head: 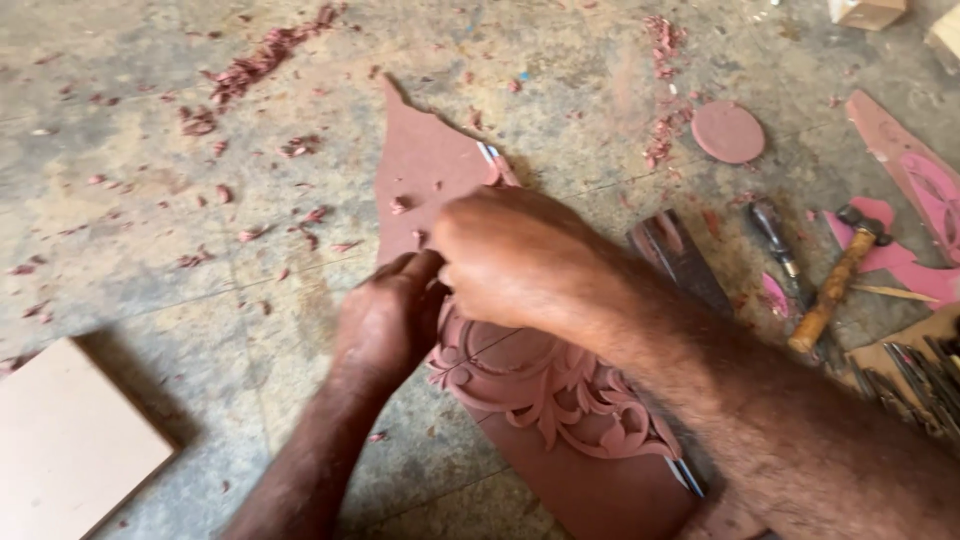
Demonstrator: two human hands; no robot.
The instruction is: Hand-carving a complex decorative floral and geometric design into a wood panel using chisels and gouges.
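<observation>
A long reddish-brown carved panel with a pointed far end lies on the floor, with a raised leaf-scroll relief in its middle. My left hand presses on the panel's left edge, fingers curled. My right hand is closed just above it, over the panel's middle, and seems to grip a small tool that stays hidden under the fingers. The two hands touch. A thin pale strip pokes out past my right hand.
Reddish shavings litter the concrete floor. To the right lie a wooden-handled hammer, a chisel, a round disc, pink cut-outs and several metal tools. A pale board sits at lower left.
</observation>
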